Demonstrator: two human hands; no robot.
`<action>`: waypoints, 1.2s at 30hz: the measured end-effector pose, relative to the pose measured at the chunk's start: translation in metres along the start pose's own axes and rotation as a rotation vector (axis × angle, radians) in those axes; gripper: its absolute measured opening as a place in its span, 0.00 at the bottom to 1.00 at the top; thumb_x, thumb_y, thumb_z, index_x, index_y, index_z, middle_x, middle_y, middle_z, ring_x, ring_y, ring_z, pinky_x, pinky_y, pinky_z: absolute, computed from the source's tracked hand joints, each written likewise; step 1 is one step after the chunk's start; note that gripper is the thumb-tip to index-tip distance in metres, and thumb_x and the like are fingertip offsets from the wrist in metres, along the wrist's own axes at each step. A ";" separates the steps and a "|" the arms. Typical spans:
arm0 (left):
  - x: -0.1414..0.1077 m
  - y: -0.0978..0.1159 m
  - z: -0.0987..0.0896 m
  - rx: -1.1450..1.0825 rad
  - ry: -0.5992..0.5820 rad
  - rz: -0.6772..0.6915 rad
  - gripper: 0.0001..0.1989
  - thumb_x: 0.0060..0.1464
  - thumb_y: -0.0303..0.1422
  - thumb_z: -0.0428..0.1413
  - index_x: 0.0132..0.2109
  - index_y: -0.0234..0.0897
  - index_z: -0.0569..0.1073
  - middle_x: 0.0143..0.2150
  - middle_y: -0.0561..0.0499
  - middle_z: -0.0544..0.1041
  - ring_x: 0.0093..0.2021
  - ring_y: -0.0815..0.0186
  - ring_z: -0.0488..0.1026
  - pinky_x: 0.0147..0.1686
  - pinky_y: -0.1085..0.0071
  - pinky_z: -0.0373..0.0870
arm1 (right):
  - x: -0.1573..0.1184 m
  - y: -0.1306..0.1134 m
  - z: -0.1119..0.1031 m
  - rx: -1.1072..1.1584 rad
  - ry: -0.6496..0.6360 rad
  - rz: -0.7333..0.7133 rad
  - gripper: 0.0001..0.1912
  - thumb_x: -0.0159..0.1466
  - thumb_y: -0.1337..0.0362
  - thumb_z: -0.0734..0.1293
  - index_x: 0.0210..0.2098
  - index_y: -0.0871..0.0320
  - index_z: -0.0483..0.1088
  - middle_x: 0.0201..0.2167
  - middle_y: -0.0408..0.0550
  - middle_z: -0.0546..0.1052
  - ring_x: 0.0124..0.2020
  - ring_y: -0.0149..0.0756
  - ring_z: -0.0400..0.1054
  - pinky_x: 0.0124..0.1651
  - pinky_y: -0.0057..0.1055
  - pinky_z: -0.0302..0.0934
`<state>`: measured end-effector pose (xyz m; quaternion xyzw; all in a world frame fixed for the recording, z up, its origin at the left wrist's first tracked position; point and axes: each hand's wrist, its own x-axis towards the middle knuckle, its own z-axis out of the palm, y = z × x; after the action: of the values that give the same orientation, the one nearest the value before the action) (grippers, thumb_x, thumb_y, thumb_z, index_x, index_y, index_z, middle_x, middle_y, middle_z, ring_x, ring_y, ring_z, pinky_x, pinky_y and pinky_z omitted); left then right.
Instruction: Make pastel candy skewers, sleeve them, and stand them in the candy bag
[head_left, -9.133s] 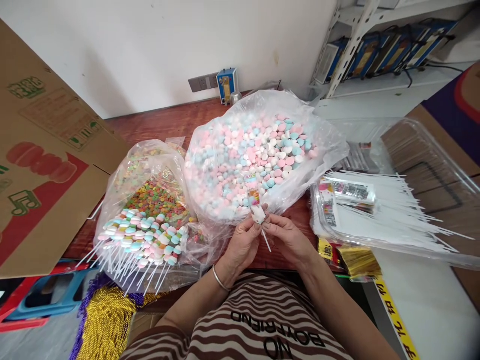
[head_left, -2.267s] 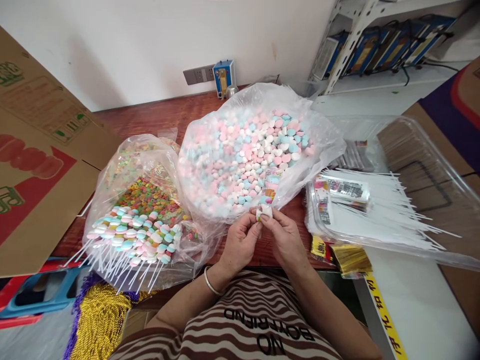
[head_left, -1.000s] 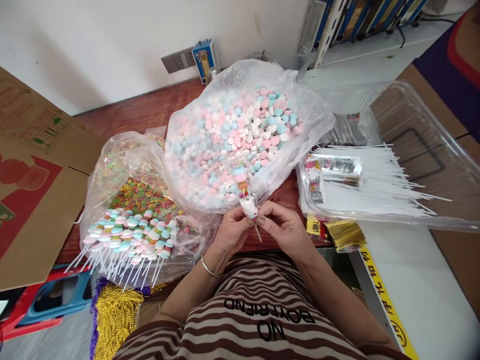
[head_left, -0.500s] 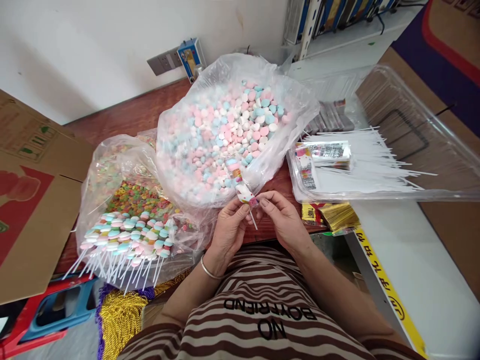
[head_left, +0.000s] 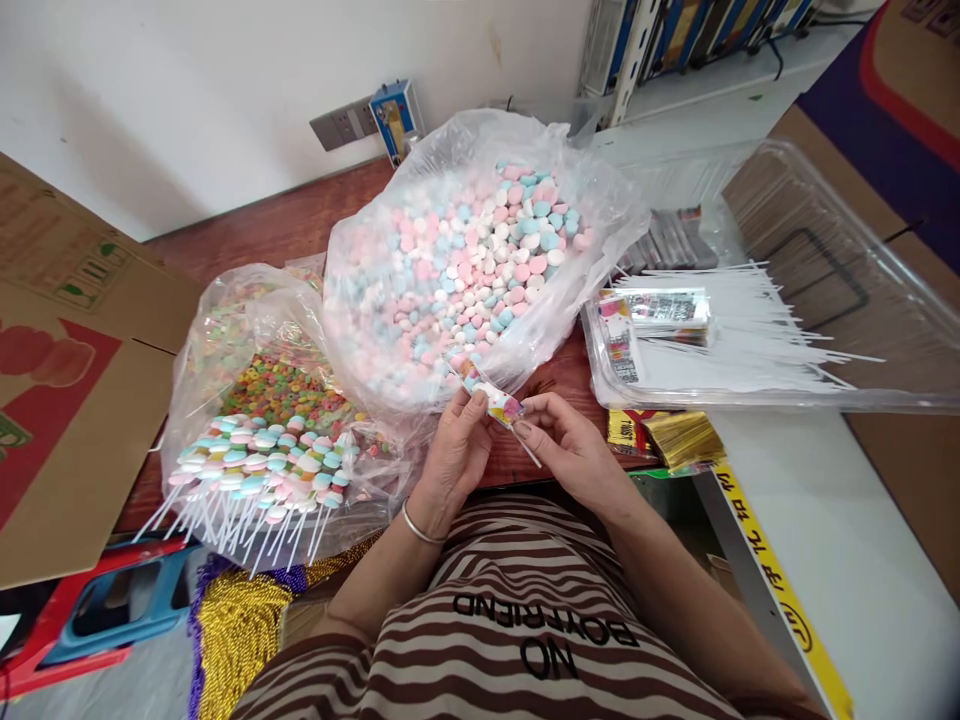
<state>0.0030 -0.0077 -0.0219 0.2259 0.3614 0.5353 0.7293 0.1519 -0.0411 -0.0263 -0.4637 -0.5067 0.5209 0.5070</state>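
Observation:
My left hand [head_left: 459, 450] pinches a candy stick in a printed clear wrapper [head_left: 501, 402] between thumb and fingers. The wrapper slants down to the right, and a white stick pokes out of its lower end. At that end, my right hand [head_left: 570, 448] grips the wrapper with thumb and forefinger. Just beyond the hands sits a large clear bag of pink, white and blue candies [head_left: 480, 250]. Left of my left hand, finished candy sticks [head_left: 262, 460] lie in a row, their white sticks pointing toward me, on a clear bag of small colourful candy rings [head_left: 289, 395].
To the right stands a clear plastic tray [head_left: 757, 405] with white sticks [head_left: 750, 340] and printed wrappers [head_left: 671, 310]. Gold twist ties [head_left: 686, 440] lie at the table edge below it. Cardboard boxes [head_left: 82, 400] flank the red-brown table [head_left: 277, 225].
The wrapped candy stick has tipped over to a flatter slant, its lower end swinging right. Both hands stay on it, my right fingers now at its lower end. The view has shifted slightly.

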 end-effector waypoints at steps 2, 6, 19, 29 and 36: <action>0.000 0.001 0.000 0.011 -0.016 0.020 0.16 0.46 0.37 0.71 0.40 0.36 0.77 0.36 0.53 0.78 0.35 0.71 0.73 0.39 0.74 0.70 | -0.003 0.003 0.004 0.071 -0.011 0.051 0.15 0.66 0.50 0.69 0.40 0.56 0.72 0.28 0.41 0.75 0.27 0.31 0.66 0.29 0.27 0.61; 0.001 0.002 -0.001 0.021 -0.050 0.024 0.20 0.43 0.39 0.73 0.40 0.35 0.77 0.39 0.49 0.80 0.38 0.67 0.75 0.43 0.70 0.70 | -0.007 0.010 0.012 0.162 0.034 0.098 0.16 0.64 0.50 0.71 0.37 0.56 0.71 0.27 0.40 0.74 0.26 0.30 0.67 0.29 0.27 0.63; 0.004 -0.004 0.002 -0.118 0.038 0.112 0.22 0.38 0.32 0.76 0.40 0.39 0.77 0.38 0.55 0.79 0.38 0.71 0.75 0.46 0.72 0.72 | -0.012 0.017 0.029 0.152 0.213 -0.086 0.10 0.67 0.59 0.70 0.47 0.52 0.74 0.40 0.44 0.79 0.33 0.31 0.72 0.37 0.28 0.71; 0.012 -0.007 -0.004 -0.091 0.055 0.148 0.22 0.37 0.29 0.75 0.40 0.37 0.78 0.38 0.54 0.80 0.39 0.70 0.76 0.48 0.71 0.71 | -0.001 0.020 0.021 0.105 0.201 -0.158 0.10 0.67 0.62 0.70 0.48 0.51 0.78 0.44 0.45 0.80 0.48 0.36 0.74 0.55 0.35 0.69; 0.013 0.006 -0.003 -0.084 -0.047 0.116 0.21 0.43 0.33 0.74 0.43 0.38 0.77 0.43 0.51 0.80 0.45 0.64 0.78 0.50 0.67 0.73 | 0.010 0.014 0.001 -0.082 0.055 -0.306 0.09 0.67 0.69 0.67 0.41 0.52 0.80 0.35 0.44 0.79 0.38 0.33 0.73 0.43 0.30 0.68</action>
<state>-0.0008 0.0062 -0.0230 0.2282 0.3076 0.5859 0.7142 0.1493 -0.0309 -0.0397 -0.4155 -0.5780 0.4036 0.5748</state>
